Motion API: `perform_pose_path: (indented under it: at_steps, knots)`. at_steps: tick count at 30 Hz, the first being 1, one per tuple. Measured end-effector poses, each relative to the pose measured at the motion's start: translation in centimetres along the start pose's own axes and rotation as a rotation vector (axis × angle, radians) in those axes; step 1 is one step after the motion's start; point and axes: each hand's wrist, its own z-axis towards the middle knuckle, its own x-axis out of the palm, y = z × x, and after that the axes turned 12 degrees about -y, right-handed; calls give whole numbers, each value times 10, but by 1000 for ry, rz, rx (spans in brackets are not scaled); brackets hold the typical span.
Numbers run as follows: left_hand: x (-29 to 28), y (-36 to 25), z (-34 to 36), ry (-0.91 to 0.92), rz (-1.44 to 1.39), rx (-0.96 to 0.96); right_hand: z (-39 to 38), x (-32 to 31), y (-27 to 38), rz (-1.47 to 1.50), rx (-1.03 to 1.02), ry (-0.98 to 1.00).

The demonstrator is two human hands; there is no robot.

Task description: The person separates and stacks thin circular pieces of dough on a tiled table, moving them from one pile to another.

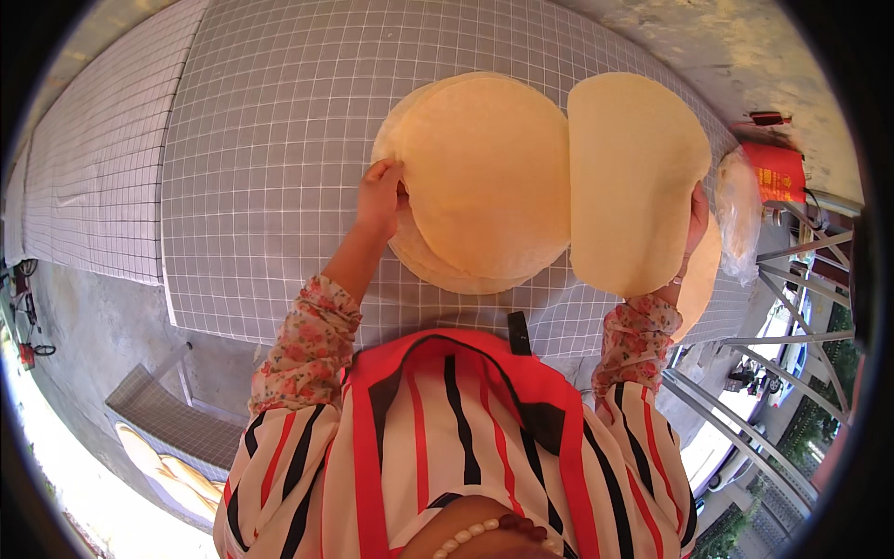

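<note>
On the grey checked cloth, a stack of thin round pale-yellow flatbreads [494, 186] lies in front of me, its lower layers showing past the top one at the left and bottom. My left hand [380, 197] is closed, fingers and thumb pinching the left edge of the stack. To the right, another flatbread [638, 182] has a straight left edge against the stack and a rounded right side. My right hand [694, 228] is closed around its right edge, most of the fingers hidden behind it. Part of one more flatbread [700, 284] shows below that hand.
The grey checked cloth [270, 168] covers the table. A clear plastic bag [738, 210] and a red packet [775, 172] lie at the right edge. Metal frame bars [792, 340] stand beyond. A low bench [168, 419] sits at the lower left on the concrete floor.
</note>
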Motion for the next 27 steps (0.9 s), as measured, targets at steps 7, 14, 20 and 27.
perform_pose_path:
  at_steps: [7,14,20,27]
  knots:
    - [23,-2,-6,103,-91,-38,7,44,-3,-581,-332,-315]
    - [38,-8,-21,170,-52,15,73,54,-247,-1100,-341,-264]
    - [36,-7,-25,203,25,148,67,64,-258,-912,-253,-237]
    - [26,9,0,35,54,212,55,-23,-172,-35,-17,-377]
